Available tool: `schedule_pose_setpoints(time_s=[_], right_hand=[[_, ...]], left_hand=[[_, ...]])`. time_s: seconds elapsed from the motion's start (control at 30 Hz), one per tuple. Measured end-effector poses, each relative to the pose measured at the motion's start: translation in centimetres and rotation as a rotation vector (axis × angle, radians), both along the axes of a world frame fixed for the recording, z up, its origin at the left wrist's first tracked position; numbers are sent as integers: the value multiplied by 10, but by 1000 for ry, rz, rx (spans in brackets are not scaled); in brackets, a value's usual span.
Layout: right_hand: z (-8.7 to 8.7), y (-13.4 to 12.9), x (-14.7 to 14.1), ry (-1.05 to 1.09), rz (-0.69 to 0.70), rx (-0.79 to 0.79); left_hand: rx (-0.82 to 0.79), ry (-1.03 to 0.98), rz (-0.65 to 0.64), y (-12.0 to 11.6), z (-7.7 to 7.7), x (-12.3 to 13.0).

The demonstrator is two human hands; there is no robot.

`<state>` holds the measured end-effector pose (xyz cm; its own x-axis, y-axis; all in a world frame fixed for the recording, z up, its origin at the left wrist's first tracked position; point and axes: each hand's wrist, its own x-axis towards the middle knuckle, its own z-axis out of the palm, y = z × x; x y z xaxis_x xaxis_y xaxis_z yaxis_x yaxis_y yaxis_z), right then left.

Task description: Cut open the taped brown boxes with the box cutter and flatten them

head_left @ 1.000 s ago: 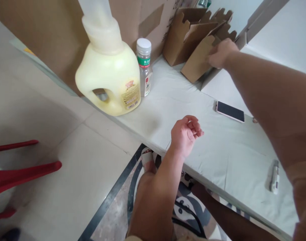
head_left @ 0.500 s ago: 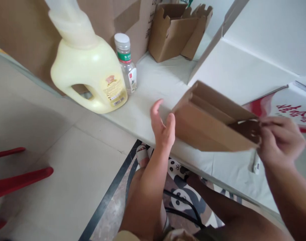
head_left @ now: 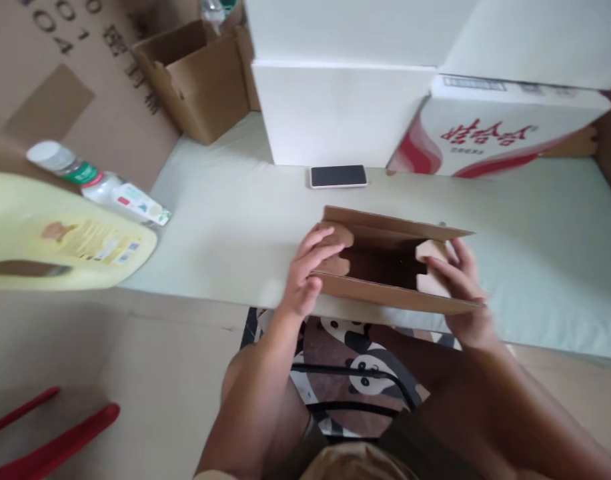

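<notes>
A brown cardboard box point(head_left: 380, 291) lies near the front edge of the pale cloth-covered table, its opening facing up and its inside dark. My left hand point(head_left: 308, 270) rests against the box's left end, fingers spread over a notched end flap. At the right end my right hand point(head_left: 460, 287) has its fingers bent over the other end flap, with the thumb side low against the box. A phone point(head_left: 338, 177) with a dark screen lies behind the box.
A yellow jug point(head_left: 105, 243) and a clear bottle point(head_left: 110, 190) stand at the left. Behind are an open carton point(head_left: 210, 87), a large carton point(head_left: 105, 87), white panels point(head_left: 330, 113) and a red-and-white box point(head_left: 485, 133). Red bars point(head_left: 60, 443) show at lower left.
The view has turned right. The box, formerly tilted in my right hand, is now level between both hands. My left hand has come onto its left end; the right has shifted onto the right flap.
</notes>
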<state>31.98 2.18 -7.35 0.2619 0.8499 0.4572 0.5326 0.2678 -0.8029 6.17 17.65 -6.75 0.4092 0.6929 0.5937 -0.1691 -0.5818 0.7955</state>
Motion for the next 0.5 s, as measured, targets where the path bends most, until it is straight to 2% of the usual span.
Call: schedule_pose_setpoints(time_s=[0.07, 0.17, 0.33, 0.4, 0.5], right_hand=[[-2, 0, -2, 55, 54, 69], [0, -1, -5, -26, 90, 135], [0, 1, -6, 62, 4, 252], [3, 0, -5, 123, -6, 238], [8, -9, 2, 226, -33, 175]], left_hand=[[-5, 13, 42, -1, -1, 2], [-24, 38, 130, -6, -2, 6], [-122, -14, 369, -20, -1, 23], [-125, 8, 389, -27, 1, 29], [-167, 44, 346, -47, 3, 37]])
